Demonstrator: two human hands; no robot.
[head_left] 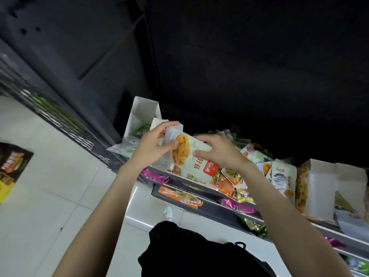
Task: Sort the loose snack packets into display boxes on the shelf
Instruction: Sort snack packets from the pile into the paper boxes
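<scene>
Single head-worn, wide-angle view, looking forward and steeply down along both bare forearms. The frame is tilted, so the shelf (199, 177) runs diagonally from centre to lower right. The hands are close to the lens; the tiled floor (50, 196) lies far below at left. Upper frame faces dark shelving.

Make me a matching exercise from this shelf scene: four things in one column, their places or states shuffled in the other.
Things:
1. white snack packet with orange noodle picture
2. tall white cardboard display box
3. dark printed carton
4. pile of loose snack packets

States:
A. lying on the tiled floor, left
B. in the grip of left hand and right hand
C. heaped on the shelf
D. standing at the shelf's left end

Pairs: 1-B, 2-D, 3-A, 4-C
</scene>
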